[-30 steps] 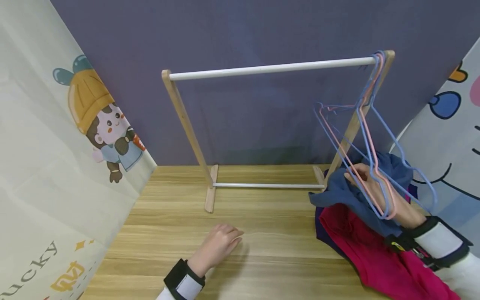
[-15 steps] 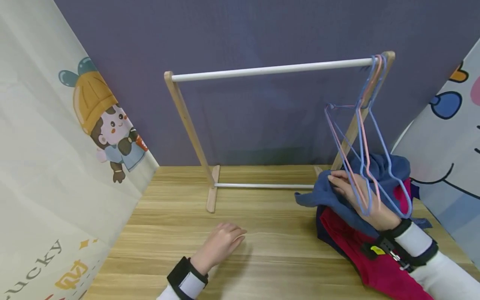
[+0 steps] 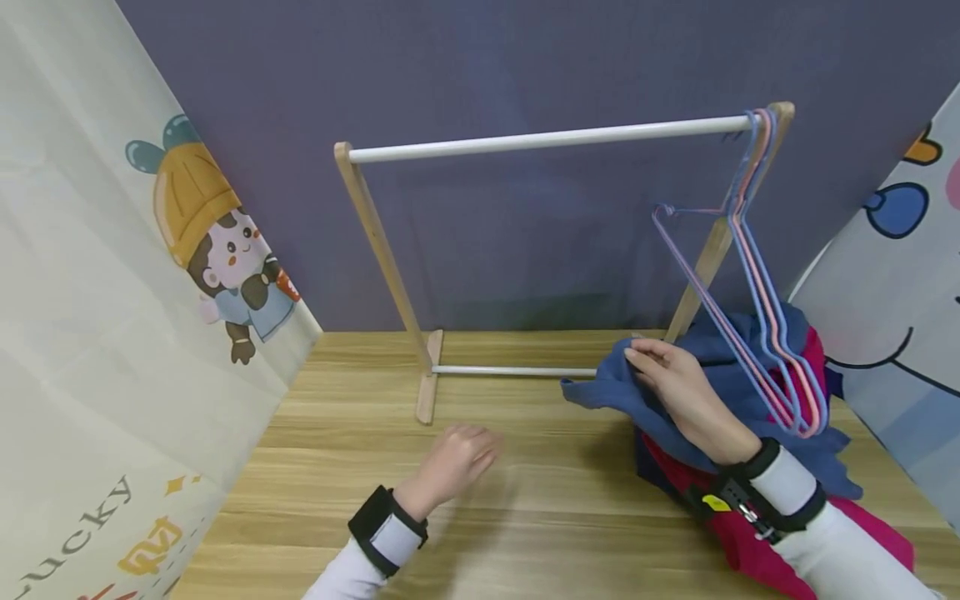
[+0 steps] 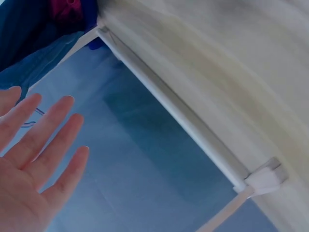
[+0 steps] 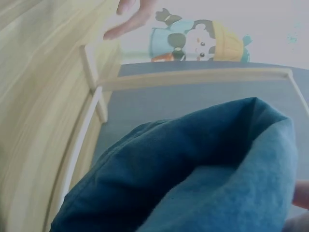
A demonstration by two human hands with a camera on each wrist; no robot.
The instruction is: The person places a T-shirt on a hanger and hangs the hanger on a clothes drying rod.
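Note:
In the head view my right hand (image 3: 686, 404) pinches a blue denim-like garment (image 3: 603, 392) between thumb and fingers at its upper edge. The right wrist view shows this blue cloth (image 5: 217, 159) bulging into a fold, with only bits of fingers visible at the right edge. A crimson garment (image 3: 772, 546) lies beneath it on the table, with dark navy cloth peeking out at its side. My left hand (image 3: 453, 467) is over the table in front of the rack, holding nothing. Its fingers (image 4: 58, 145) are extended and spread in the left wrist view.
A clothes rack with a white top bar (image 3: 547, 142) and wooden posts stands at the back of the table (image 3: 360, 475). Blue and pink hangers (image 3: 761, 308) hang bunched at its right end, just above the clothes pile. A printed curtain (image 3: 82, 292) borders the left side.
My right hand has drawn the blue garment leftward, out from behind the hangers. The hangers swung, then bunched together. My left hand has shifted slightly right and up.

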